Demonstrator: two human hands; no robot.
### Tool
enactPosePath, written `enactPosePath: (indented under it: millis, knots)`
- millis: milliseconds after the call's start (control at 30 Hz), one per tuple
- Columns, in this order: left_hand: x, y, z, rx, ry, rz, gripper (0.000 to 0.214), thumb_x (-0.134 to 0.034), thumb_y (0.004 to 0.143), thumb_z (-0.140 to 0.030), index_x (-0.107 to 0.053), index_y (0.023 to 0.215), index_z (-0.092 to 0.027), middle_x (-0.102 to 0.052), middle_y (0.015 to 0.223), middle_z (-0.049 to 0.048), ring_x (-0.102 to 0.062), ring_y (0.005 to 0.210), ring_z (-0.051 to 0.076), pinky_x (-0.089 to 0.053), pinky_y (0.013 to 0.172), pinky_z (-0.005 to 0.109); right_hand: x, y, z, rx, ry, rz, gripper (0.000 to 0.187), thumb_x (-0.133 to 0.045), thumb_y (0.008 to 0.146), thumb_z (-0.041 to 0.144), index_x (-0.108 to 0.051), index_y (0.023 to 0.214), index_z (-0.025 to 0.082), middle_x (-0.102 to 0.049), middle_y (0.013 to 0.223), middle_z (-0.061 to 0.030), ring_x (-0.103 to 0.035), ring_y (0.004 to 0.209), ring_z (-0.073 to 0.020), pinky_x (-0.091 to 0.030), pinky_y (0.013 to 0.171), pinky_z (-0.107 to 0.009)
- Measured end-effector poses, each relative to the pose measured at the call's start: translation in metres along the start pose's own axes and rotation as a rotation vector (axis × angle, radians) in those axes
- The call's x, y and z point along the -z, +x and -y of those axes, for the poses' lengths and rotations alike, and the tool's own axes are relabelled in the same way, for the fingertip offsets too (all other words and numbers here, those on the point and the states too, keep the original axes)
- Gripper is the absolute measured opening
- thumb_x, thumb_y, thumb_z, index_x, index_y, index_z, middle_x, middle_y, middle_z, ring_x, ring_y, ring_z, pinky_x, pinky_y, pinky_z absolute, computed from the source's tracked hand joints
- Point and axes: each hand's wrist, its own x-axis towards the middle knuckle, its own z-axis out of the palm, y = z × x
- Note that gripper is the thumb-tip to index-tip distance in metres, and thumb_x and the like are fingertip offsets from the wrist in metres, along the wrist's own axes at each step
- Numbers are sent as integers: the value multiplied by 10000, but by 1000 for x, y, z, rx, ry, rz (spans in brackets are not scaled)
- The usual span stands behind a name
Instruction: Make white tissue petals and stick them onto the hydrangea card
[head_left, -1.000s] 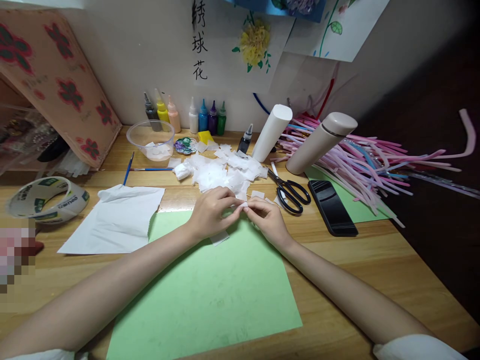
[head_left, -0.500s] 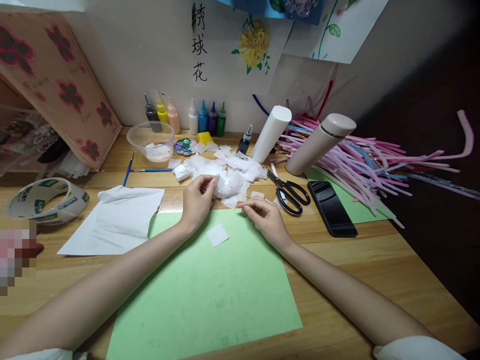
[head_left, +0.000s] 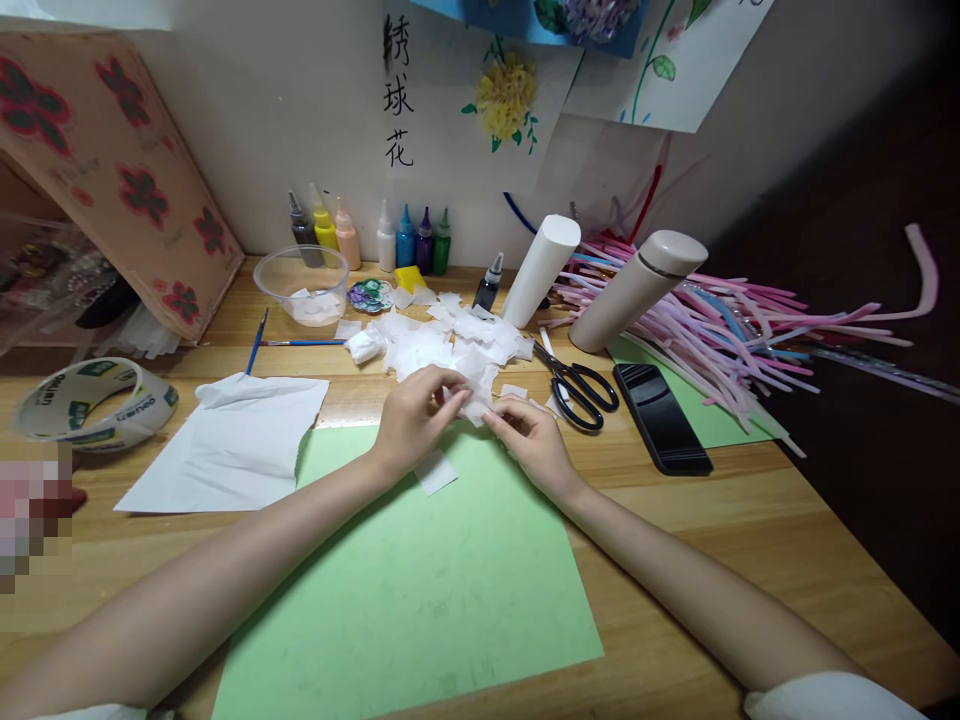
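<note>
Above the far edge of a green paper sheet (head_left: pixel 420 590), my left hand (head_left: pixel 421 412) and my right hand (head_left: pixel 531 440) are close together. A small white tissue piece (head_left: pixel 474 406) is pinched between the fingertips of both. Behind them lies a loose heap of white tissue pieces (head_left: pixel 427 345), partly hidden by the left hand. On the green sheet, one white paper square (head_left: pixel 438 474) lies flat just below my left hand, which covers its upper part.
Scissors (head_left: pixel 577 390), a phone (head_left: pixel 663 418) and two upright bottles (head_left: pixel 543 270) stand or lie to the right, before pink pipe cleaners (head_left: pixel 697 320). Left are a tape roll (head_left: pixel 97 400), white tissue (head_left: pixel 232 450) and a clear bowl (head_left: pixel 301 285). Paint bottles (head_left: pixel 405 238) line the wall.
My left hand has moved right from the tissue heap towards my right hand. Both hands' fingertips now meet at a tissue piece; the right hand has hardly moved.
</note>
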Motion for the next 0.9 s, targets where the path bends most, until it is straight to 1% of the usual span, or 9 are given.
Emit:
enactPosePath:
  millis: [133, 200, 233, 300, 400, 467, 533, 667, 900]
  knots:
    - [3, 6, 9, 220, 36, -209, 108, -524, 854, -263, -555, 915, -180, -600, 819, 17, -506, 648, 108, -422, 591, 240, 0, 0, 0, -22, -3, -22, 192, -591, 809, 327, -608, 699, 171, -535, 674, -3, -473, 639, -132, -363, 586, -248]
    - [5, 7, 9, 237, 104, -285, 151, -536, 842, -255, -536, 970, -176, -583, 915, 44, -515, 740, 133, -433, 648, 269, 0, 1, -1, -32, -1, -34, 195, -599, 803, 328, -613, 691, 169, -538, 668, -1, -472, 636, -132, -360, 585, -250]
    - [5, 6, 8, 204, 144, -297, 172, -543, 833, -245, -529, 989, -172, -569, 950, 56, -511, 790, 148, -434, 685, 286, -1, 1, -1, -38, 0, -41, 199, -603, 799, 329, -618, 686, 167, -544, 666, -3, -476, 637, -134, -362, 586, -252]
    - [4, 4, 1, 74, 203, -238, 147, -545, 821, -223, -542, 958, -171, -552, 933, 58, -499, 841, 166, -425, 730, 306, -1, 0, -2, -46, 9, -50, 202, -613, 791, 333, -636, 684, 163, -560, 666, -11, -489, 649, -141, -372, 595, -257]
    - [1, -3, -9, -150, 225, -33, 81, -542, 814, -230, -580, 869, -183, -552, 835, 41, -500, 806, 167, -415, 697, 298, 0, 0, -1, -30, 37, -35, 199, -610, 794, 339, -670, 720, 165, -578, 681, -21, -512, 676, -153, -394, 618, -264]
    - [0, -6, -13, -216, 242, 43, 123, -546, 812, -246, -598, 908, -189, -562, 849, 48, -503, 807, 171, -411, 680, 297, 1, 0, -1, -9, 55, -17, 205, -598, 805, 344, -681, 732, 171, -577, 685, -20, -517, 685, -153, -401, 630, -265]
    - [-1, -7, -13, -228, 258, 59, 161, -549, 813, -256, -605, 947, -188, -569, 864, 54, -505, 810, 173, -407, 674, 298, 1, 0, 0, 3, 67, -1, 226, -581, 820, 351, -679, 720, 174, -559, 669, -14, -507, 669, -147, -399, 624, -263]
    - [-2, -7, -10, -234, 253, 95, 119, -546, 823, -267, -628, 862, -189, -576, 804, 39, -503, 759, 157, -389, 644, 285, 2, 1, 0, 8, 44, 22, 289, -548, 840, 390, -666, 682, 179, -482, 603, 6, -467, 615, -137, -386, 594, -263]
    - [-3, -6, -8, -236, 256, 74, 141, -558, 816, -278, -619, 738, -178, -568, 704, 23, -492, 674, 136, -363, 586, 263, 2, 2, 3, 36, 76, 86, 384, -494, 871, 402, -607, 576, 184, -538, 651, -13, -506, 668, -149, -404, 647, -278]
